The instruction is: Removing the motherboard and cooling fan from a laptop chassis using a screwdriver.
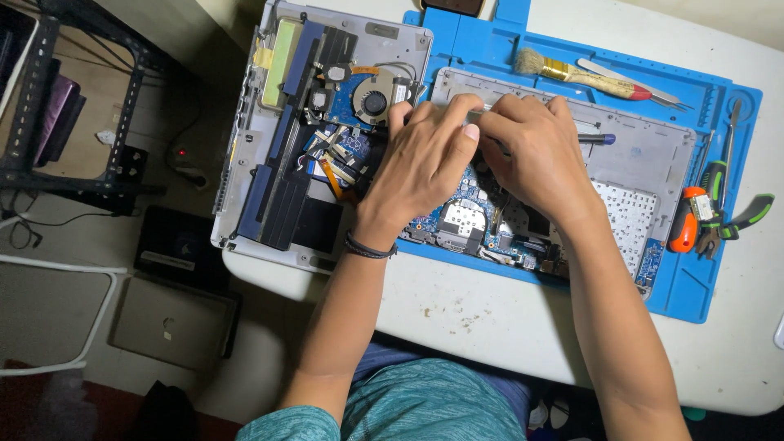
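Observation:
Both hands meet over an opened laptop part [645, 155], a grey keyboard frame with a blue circuit board [465, 216] lying on a blue work mat [694, 286]. My left hand [420, 159] has its fingers bent down on the frame's upper left edge. My right hand [535, 151] grips a screwdriver whose dark handle end [598, 139] pokes out to the right; its tip is hidden under my fingers. A dark band circles my left wrist.
A second opened laptop base [318, 122] with fan and black battery lies left, overhanging the white table [490, 318]. A brush [572, 73], tweezers [645, 88], pliers and an orange tool [690, 216] lie on the mat. Laptops lie on the floor at left.

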